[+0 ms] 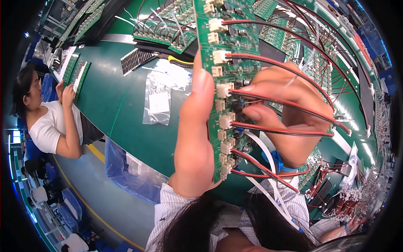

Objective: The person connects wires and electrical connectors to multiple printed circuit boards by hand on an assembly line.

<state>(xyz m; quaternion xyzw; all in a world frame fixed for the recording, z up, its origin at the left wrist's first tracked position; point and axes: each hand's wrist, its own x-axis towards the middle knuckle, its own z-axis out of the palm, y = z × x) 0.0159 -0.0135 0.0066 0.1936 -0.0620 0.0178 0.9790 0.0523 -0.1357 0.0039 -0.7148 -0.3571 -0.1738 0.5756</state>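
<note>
Upright in front of me stands a green circuit board (205,42) with a row of cream connectors (224,90) along its near edge. My left hand (193,134) grips the board, its thumb lying along the left side. Red and black wire pairs (285,103) run from several connectors out to the right. My right hand (294,105) is closed in a pinch against the board's right face. Something thin shows between its thumb and finger, too small to name. White flat cables (264,145) hang from the lower part of the board. A blue strap (276,161) circles my right wrist.
On the green table (113,92) lie a clear bag of small white parts (158,101), yellow-handled pliers (180,61) and a black-and-white strip (136,61). Wired boards (168,25) lie behind, with wire bundles (344,206) at right. A co-worker (50,113) handles a board at left.
</note>
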